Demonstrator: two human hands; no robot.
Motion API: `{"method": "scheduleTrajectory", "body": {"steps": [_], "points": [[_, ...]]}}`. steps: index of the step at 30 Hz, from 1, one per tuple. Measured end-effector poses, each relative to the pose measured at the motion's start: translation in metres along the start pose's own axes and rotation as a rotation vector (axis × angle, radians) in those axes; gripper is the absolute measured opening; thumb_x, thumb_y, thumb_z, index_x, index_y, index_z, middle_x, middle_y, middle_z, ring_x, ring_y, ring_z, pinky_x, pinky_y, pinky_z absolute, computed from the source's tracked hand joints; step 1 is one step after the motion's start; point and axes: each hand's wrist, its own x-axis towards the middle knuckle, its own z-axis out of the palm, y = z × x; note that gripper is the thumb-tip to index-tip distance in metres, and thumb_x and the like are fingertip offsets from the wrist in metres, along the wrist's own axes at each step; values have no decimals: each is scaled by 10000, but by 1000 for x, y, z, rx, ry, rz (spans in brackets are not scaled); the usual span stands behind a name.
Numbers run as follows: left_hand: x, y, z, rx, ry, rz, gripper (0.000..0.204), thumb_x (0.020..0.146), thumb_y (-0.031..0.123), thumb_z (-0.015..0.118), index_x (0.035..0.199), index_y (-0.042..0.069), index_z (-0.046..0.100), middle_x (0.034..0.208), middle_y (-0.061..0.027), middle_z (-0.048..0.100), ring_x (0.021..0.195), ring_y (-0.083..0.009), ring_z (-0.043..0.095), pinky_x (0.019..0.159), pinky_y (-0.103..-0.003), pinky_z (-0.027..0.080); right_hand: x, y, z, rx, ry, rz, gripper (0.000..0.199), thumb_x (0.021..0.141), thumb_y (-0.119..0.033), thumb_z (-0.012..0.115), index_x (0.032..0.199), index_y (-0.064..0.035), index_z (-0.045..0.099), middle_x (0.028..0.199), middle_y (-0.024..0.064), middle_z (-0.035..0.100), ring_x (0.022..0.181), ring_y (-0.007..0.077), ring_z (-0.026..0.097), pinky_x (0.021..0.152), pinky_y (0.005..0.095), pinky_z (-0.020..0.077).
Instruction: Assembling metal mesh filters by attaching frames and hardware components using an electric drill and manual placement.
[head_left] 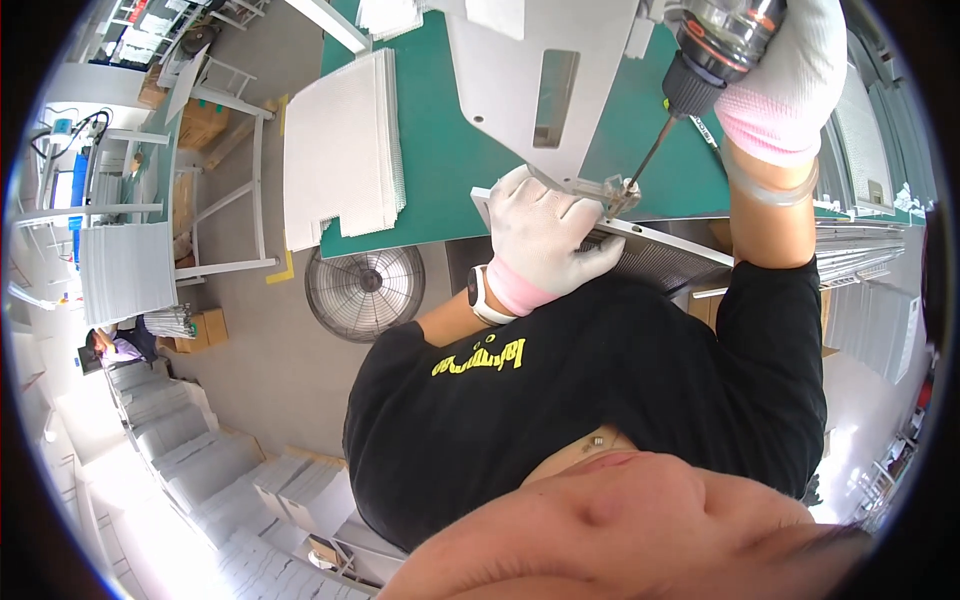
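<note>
My right hand (795, 85), in a white glove with a pink cuff, grips a power drill (718, 50) with a black chuck. Its long thin bit (655, 150) slants down to a small clear plastic piece (624, 195) at the table's near edge. Beside that piece, my left hand (545, 235), gloved the same way, has its fingers closed over the edge of a perforated metal panel (690, 247) with a white rim. The panel lies between the table and my body. A large white sheet-metal part (510, 100) with a rectangular slot stands just beyond my left hand.
A stack of white perforated sheets (340, 150) lies on the green table (435, 150) at the left. On the floor beyond the near edge stands a round fan (366, 292). A pen-like tool (705, 135) lies by the right wrist. Stacked panels (860, 250) stand at the right.
</note>
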Motion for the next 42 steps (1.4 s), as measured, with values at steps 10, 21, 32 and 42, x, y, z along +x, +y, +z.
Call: {"method": "scheduleTrajectory", "body": {"steps": [10, 21, 32, 42], "points": [[-1, 2, -2, -48, -48, 1, 239, 612, 306, 789, 752, 156, 666, 782, 15, 653, 734, -212, 620, 637, -391, 432, -2, 20, -83, 109, -290, 114, 369, 992, -313, 564, 1232, -37, 514, 876, 65, 597, 657, 119, 557, 568, 233, 461], [-16, -4, 17, -139, -143, -47, 254, 645, 308, 810, 832, 150, 741, 704, 22, 630, 633, -208, 591, 621, -381, 411, -37, 51, -74, 300, -491, 173, 507, 964, -368, 568, 1285, 15, 479, 886, 86, 590, 725, 182, 610, 631, 285, 525], [-20, 0, 24, -416, -167, -58, 372, 695, 227, 825, 1038, 114, 738, 787, -22, 563, 697, -190, 579, 604, -329, 459, -46, 42, -70, 150, -366, 194, 437, 917, -445, 627, 920, -27, 502, 789, 84, 520, 604, 127, 475, 547, 260, 368], [-10, -3, 22, -363, -124, -52, 328, 665, 208, 822, 957, 95, 722, 761, -19, 558, 696, -202, 574, 612, -331, 454, -15, 45, -142, 514, -470, 200, 525, 945, -339, 554, 1345, -12, 458, 1209, 184, 605, 1090, 288, 603, 964, 406, 487]]}}
